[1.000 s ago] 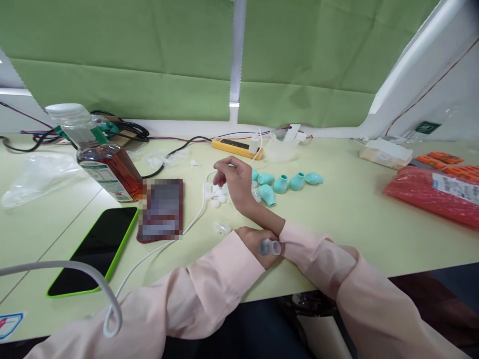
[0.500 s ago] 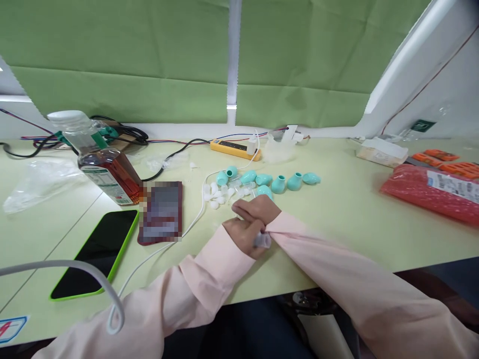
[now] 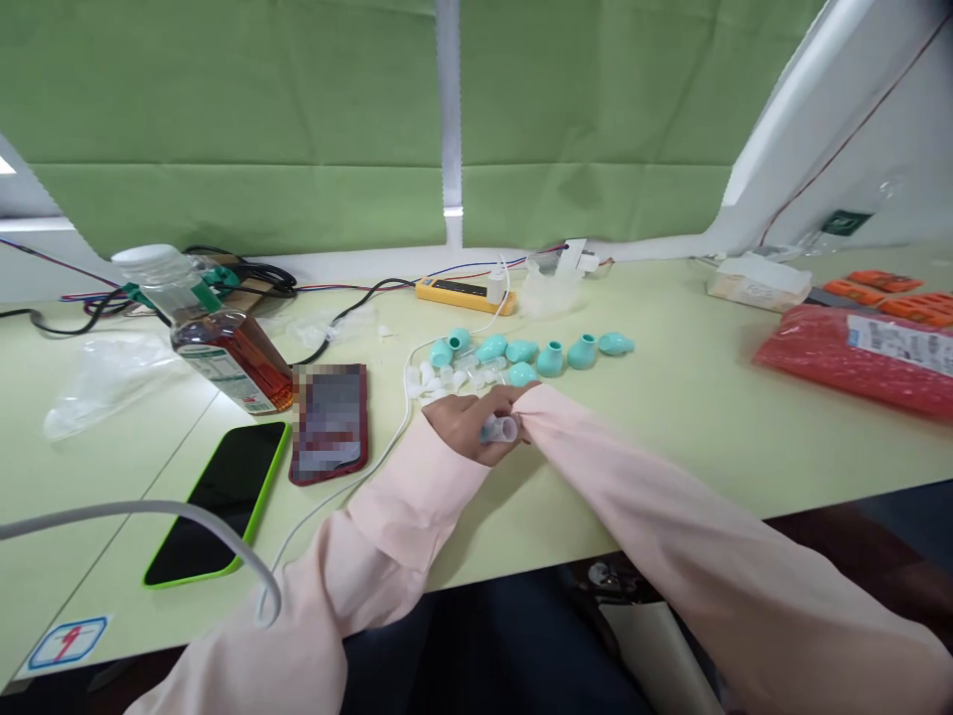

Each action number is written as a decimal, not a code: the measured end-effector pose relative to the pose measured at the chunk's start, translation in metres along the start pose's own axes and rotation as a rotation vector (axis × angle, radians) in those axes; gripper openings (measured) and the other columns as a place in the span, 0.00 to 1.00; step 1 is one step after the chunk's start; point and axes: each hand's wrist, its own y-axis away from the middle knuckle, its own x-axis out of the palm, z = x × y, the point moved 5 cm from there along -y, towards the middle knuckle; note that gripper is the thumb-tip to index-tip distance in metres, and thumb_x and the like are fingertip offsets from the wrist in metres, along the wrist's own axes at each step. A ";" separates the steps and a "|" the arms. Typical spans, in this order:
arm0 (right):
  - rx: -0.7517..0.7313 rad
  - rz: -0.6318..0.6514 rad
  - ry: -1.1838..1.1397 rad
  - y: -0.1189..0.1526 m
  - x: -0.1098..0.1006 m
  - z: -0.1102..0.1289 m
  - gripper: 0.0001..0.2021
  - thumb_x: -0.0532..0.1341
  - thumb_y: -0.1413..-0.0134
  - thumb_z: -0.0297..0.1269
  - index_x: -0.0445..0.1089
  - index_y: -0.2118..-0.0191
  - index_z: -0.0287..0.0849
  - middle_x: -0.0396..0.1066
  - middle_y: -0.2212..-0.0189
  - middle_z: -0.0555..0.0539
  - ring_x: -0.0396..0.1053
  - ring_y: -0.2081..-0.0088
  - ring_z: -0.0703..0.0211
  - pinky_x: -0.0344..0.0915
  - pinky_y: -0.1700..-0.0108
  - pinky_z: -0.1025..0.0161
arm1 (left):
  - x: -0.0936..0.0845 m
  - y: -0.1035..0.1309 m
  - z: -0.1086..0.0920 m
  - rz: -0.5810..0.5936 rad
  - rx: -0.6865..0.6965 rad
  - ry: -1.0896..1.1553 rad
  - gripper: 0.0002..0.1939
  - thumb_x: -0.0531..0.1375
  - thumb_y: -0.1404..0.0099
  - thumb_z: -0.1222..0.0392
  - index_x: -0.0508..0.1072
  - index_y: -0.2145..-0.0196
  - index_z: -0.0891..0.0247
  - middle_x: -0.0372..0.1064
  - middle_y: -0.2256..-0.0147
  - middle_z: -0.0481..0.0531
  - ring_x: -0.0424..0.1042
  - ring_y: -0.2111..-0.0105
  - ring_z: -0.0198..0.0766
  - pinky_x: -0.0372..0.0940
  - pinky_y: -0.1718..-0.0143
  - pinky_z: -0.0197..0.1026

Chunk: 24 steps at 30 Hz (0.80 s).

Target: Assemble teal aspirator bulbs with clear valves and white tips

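My left hand [image 3: 456, 425] is closed around a short clear plastic tube [image 3: 506, 429], whose open end faces me. A hint of teal shows at the tube's other side, mostly covered by my fingers. Just beyond, my right hand [image 3: 527, 389] crosses close to the left one; its fingers are largely hidden by the left hand and the pink sleeve. Several teal rubber bulbs [image 3: 551, 359] lie in a loose row past my hands, some with their necks up. Small clear and white plastic pieces [image 3: 466, 372] are heaped beside them.
A tall bottle of amber liquid [image 3: 238, 362], a green-edged phone [image 3: 223, 506] and a dark red phone [image 3: 332, 422] stand or lie at left. A white cable [image 3: 383, 452] runs past them. Behind is a yellow power strip [image 3: 462, 296]; at right, a red wrapped package [image 3: 841, 362].
Both hands have moved up and left in the picture, nearer the plastic pieces, with the tube still in the left hand. My right hand has become more hidden. The view has shifted slightly.
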 end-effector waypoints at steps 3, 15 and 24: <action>-0.023 0.140 0.047 -0.009 -0.003 0.009 0.11 0.53 0.48 0.39 0.66 0.67 0.36 0.66 0.78 0.52 0.64 0.76 0.66 0.62 0.72 0.66 | -0.005 0.001 0.002 0.003 -0.144 0.067 0.05 0.56 0.49 0.59 0.64 0.73 0.61 0.61 0.85 0.42 0.60 0.87 0.29 0.55 0.83 0.31; -0.228 0.265 0.405 0.013 0.049 0.056 0.14 0.55 0.52 0.44 0.67 0.73 0.37 0.67 0.79 0.45 0.64 0.78 0.59 0.54 0.77 0.64 | -0.022 0.018 0.042 -0.024 -0.139 0.079 0.16 0.51 0.43 0.65 0.58 0.56 0.63 0.63 0.65 0.53 0.65 0.65 0.38 0.62 0.65 0.40; 0.184 0.068 -0.636 0.032 -0.007 0.012 0.10 0.62 0.59 0.37 0.66 0.68 0.40 0.70 0.76 0.47 0.67 0.75 0.61 0.65 0.72 0.62 | -0.003 0.040 0.026 0.135 0.012 0.041 0.14 0.52 0.45 0.60 0.63 0.60 0.65 0.66 0.75 0.51 0.66 0.76 0.36 0.62 0.77 0.36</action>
